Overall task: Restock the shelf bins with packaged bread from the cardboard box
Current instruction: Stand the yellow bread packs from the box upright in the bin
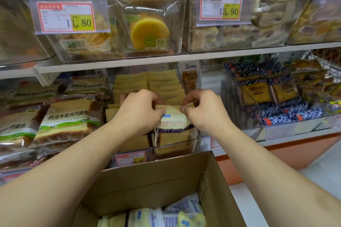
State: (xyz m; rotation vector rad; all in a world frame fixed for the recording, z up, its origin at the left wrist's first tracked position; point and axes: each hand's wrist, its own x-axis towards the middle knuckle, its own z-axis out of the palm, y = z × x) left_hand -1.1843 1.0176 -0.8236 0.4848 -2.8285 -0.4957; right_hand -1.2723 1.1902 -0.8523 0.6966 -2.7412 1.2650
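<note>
Head view of a 2-tier shelf during restocking, read left to right.

At 9 o'clock, milk toast packets (64, 121) lie stacked on the lower tier; these appear to play no part in the present step.

At the centre, a clear bin (173, 145) on the lower tier holds rows of tan bread packets (147, 84) standing on edge toward 12 o'clock.

The left hand (140, 110) and the right hand (203, 110) meet over the front of this bin. Both pinch the top edge of 1 bread packet (173, 121), thumb against curled fingers, the left hand at the packet's 10 o'clock corner and the right hand at its 2 o'clock corner. The packet stands upright in the front row of the bin, its purple-banded label facing the camera.

At 6 o'clock, the cardboard box (158, 180) stands open just below the bin, with several bread packets (153, 217) visible in its bottom.

At 3 o'clock, blue-wrapped snacks (287, 114) fill a neighbouring bin. On the upper tier, price tags (66, 17) are fixed to the bin fronts.

Progress, judged from this arrangement: the centre bin looks nearly full, with the pinched packet being seated at its front. The box is not empty, so more transfers probably remain; how many packets lie out of view below the frame cannot be told.
</note>
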